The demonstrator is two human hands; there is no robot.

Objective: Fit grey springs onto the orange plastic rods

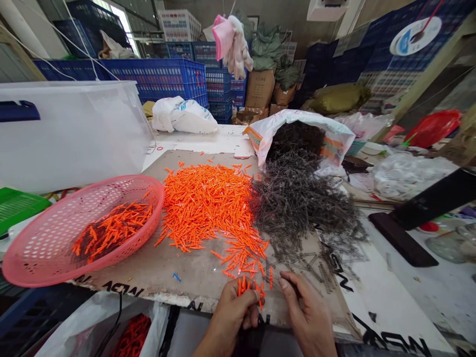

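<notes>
My left hand (240, 307) is closed around several small pointed orange plastic pieces (243, 285) at the cardboard's front edge. To its right, my right hand (307, 310) has thumb and forefinger tips together; anything pinched there is too small to make out. A heap of the same orange pieces (208, 201) spreads in front of my hands. Beside it on the right lies a tangled pile of dark, coil-like spring pieces (293, 198), spilling from a white sack (286, 119). A pink perforated basket (33, 248) at the left holds orange pieces mixed with dark ones.
The cardboard sheet (197, 272) covers the table under the heaps. A white plastic bin (70, 134) stands behind the basket. Below the front edge hangs an open bag (74, 322) with reddish pieces. A black stand (405, 238) is at right, and gloves (238, 47) hang overhead.
</notes>
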